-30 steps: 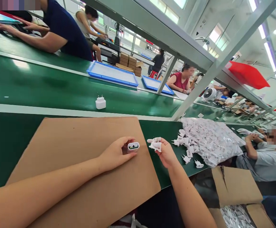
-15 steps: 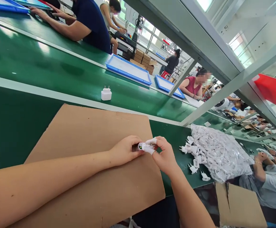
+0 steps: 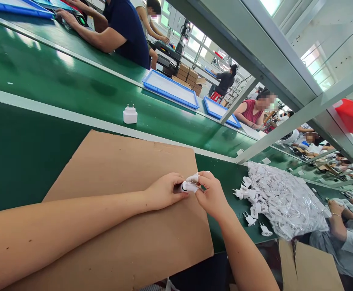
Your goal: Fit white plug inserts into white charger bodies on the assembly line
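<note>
One white plug housing (image 3: 181, 188) sits in the curled fingers of the left hand (image 3: 163, 191) over the cardboard sheet (image 3: 127, 161) on the desk (image 3: 27, 161), while the right hand's (image 3: 212, 195) white-covered fingers (image 3: 192, 178) bend in at its end, their grip too hidden to tell.

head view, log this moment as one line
left hand: holds casing | right hand: white-covered fingertips at casing's end | cardboard: under left hand | charger: pins up, beyond cardboard | bag: right of cardboard

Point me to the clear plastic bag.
In the head view, the clear plastic bag lies on the green table, right of the right hand, beside loose white plugs.
</note>
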A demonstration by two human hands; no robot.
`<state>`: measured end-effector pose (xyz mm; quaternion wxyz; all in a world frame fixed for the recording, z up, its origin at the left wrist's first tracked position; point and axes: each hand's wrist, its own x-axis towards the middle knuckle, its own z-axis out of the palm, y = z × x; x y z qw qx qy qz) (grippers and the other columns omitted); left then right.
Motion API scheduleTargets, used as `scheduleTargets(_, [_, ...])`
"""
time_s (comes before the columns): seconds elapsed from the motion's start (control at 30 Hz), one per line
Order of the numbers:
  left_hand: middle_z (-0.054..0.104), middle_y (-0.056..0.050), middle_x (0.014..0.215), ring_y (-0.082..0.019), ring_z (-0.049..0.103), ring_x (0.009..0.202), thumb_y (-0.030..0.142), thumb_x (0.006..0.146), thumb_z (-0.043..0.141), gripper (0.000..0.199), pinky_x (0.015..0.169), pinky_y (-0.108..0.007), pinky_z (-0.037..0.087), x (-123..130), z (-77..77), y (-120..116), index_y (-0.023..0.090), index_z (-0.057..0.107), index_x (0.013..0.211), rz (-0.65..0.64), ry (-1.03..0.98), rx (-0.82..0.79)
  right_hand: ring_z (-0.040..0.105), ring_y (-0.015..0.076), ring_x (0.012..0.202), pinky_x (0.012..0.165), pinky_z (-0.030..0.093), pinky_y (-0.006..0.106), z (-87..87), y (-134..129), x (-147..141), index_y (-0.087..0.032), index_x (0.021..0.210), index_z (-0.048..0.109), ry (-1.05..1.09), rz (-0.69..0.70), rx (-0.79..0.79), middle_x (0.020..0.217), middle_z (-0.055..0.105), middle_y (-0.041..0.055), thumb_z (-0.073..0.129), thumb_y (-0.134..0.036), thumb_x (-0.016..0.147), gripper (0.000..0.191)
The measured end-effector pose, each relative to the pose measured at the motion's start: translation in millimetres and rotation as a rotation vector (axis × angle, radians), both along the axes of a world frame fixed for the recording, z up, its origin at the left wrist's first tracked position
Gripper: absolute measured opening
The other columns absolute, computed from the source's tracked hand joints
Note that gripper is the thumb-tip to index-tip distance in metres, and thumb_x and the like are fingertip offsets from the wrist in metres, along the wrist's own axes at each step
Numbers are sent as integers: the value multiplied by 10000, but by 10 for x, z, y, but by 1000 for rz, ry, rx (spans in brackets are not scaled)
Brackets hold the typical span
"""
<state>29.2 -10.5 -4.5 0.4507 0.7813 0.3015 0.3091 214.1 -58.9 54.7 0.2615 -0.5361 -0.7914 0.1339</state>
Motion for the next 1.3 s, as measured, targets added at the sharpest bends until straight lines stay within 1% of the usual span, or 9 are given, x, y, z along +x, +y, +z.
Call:
scheduleTargets(0.2, [677, -56, 882, -234, 606, 875, 431, 826, 663, 251, 780, -349, 475, -2, 5, 10, 185, 694, 869, -11, -8, -1, 516, 210, 865, 725, 445, 318, 10, -27, -26, -195, 873, 646, -150, 49, 24, 950, 630, 65, 488, 10, 758, 284])
scheduleTargets(0.37, [678, -61, 893, -236, 605, 882, 454, 828, 656, 276, 778, -349, 474, 2, -2, 6, 183, 687, 866, -13, -5, -18, 468, 191, 790, 674, 395, 295, 30, 22, -23, -188, 744, 562, -223, 93, 49, 856, 597, 52, 476, 28, 722, 233])
scheduleTargets(0.7, [652, -35, 784, -221, 605, 821, 494, 829, 637, 309, 742, -320, 481, 59, -4, -25, 193, 679, 773, 72, 10, 30, 465, 181, 788, 663, 366, 272, -109, 23, -77, -189, 748, 598, -284, -25, 105, 879, 615, 44, 503, 32, 687, 249])
scheduleTargets(0.9, [610, -26, 746, -204, 569, 740, 542, 826, 595, 374, 672, -316, 450, 64, 43, -77, 187, 646, 718, 116, 92, 59, 471, 184, 774, 631, 346, 276, -72, 21, -114, -197, 722, 606, -318, -127, 48, 830, 604, 29, 531, 3, 699, 215])
scheduleTargets(0.97, [615, -29, 746, -210, 577, 744, 556, 834, 585, 385, 670, -317, 463, 67, 46, -97, 191, 656, 736, 123, 108, 75, 504, 190, 809, 672, 390, 279, -73, 19, -107, -198, 782, 642, -275, -140, 34, 865, 625, 32, 541, -5, 695, 234])
scheduleTargets(1.03, [658, -41, 839, -226, 613, 809, 553, 845, 587, 366, 718, -328, 502, 72, 32, -118, 201, 684, 876, 107, 72, 76, 542, 200, 872, 744, 441, 285, -112, -1, -108, -207, 970, 680, -195, -149, 30, 930, 657, 29, 549, -8, 688, 369])
scheduleTargets(1.1, [678, -68, 1078, -237, 644, 914, 541, 836, 615, 450, 800, -347, 538, 76, 3, -137, 217, 644, 1147, 109, -2, 75, 570, 210, 921, 805, 477, 302, -187, -47, -115, -215, 1174, 647, -117, -185, 40, 1006, 681, 31, 560, -17, 689, 530])
scheduleTargets(1.17, [628, -97, 1259, -245, 651, 980, 528, 840, 608, 548, 853, -371, 550, 74, -28, -147, 223, 564, 1293, 121, -23, 97, 591, 219, 976, 849, 503, 318, -271, -118, -98, -215, 1317, 576, -47, -223, 75, 1104, 685, 47, 582, -53, 722, 617])
scheduleTargets(1.3, [685, -92, 1141, -268, 652, 990, 554, 883, 536, 451, 873, -394, 545, 59, -44, -139, 215, 634, 1165, 139, 102, 125, 529, 234, 1250, 1058, 447, 355, -310, -308, 164, -214, 1458, 476, -64, -347, 211, 1387, 587, 92, 548, -152, 873, 592])
